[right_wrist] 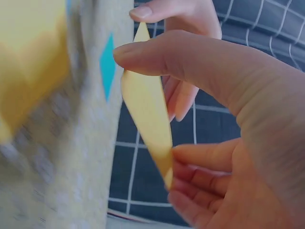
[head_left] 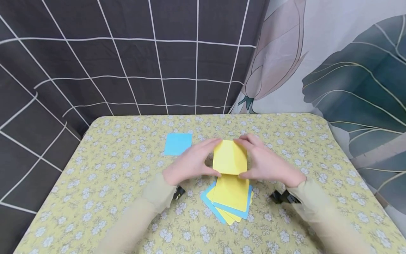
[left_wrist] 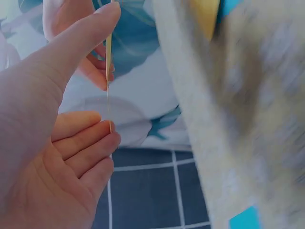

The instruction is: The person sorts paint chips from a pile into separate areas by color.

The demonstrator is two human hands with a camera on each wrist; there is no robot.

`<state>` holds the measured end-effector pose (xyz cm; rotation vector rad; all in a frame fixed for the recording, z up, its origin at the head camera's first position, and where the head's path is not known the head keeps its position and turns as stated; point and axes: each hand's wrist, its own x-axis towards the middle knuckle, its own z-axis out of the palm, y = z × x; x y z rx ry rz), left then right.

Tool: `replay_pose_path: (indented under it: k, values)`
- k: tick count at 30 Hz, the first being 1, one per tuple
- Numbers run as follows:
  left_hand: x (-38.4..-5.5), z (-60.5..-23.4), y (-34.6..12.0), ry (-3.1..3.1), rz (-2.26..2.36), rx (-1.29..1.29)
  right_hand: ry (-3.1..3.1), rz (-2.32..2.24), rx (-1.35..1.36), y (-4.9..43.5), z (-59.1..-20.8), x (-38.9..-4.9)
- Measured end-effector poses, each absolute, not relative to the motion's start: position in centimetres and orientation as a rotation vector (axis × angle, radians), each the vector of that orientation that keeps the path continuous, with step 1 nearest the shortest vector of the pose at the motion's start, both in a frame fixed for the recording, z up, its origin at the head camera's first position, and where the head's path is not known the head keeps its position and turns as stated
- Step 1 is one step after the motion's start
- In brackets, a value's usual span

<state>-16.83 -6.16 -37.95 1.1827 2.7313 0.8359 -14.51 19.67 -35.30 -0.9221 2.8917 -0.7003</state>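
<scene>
A yellow square sheet of paper (head_left: pixel 229 157) is held up over the table, slightly bent, between two hands. My left hand (head_left: pixel 190 161) pinches its left side, thumb at the lower corner and fingers at the upper one. On the opposite side my right hand (head_left: pixel 268 160) grips it the same way. Nearly edge-on, the yellow sheet (left_wrist: pixel 108 57) shows as a thin strip in the left wrist view; the right wrist view shows the sheet's (right_wrist: pixel 147 109) face at a slant. Below the hands lies a fanned pile of yellow and blue sheets (head_left: pixel 231 194).
A single blue square sheet (head_left: pixel 178 144) lies flat to the left of the hands. The table (head_left: pixel 111 183) has a yellow floral cloth. Behind it hang a dark checked curtain (head_left: pixel 177 60) and a leaf-patterned one (head_left: pixel 364 81) at the right.
</scene>
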Motion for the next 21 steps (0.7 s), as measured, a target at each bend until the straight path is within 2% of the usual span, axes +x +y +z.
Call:
replay_pose_path:
  k: [6,11,21]
  values:
    - [-20.3,-37.0,-6.0,2.805,0.817,1.080,2.856,-0.771,-0.984,19.8,-34.7,-19.1]
    - [-22.2,-37.6,-5.2,2.768,0.834,0.971,2.822,-0.693,-0.939,19.3,-36.0,-22.2]
    - [-24.2,-41.6,-4.2,2.699,0.731,0.870,2.659,-0.630,-0.811,18.9,-39.6,-24.8]
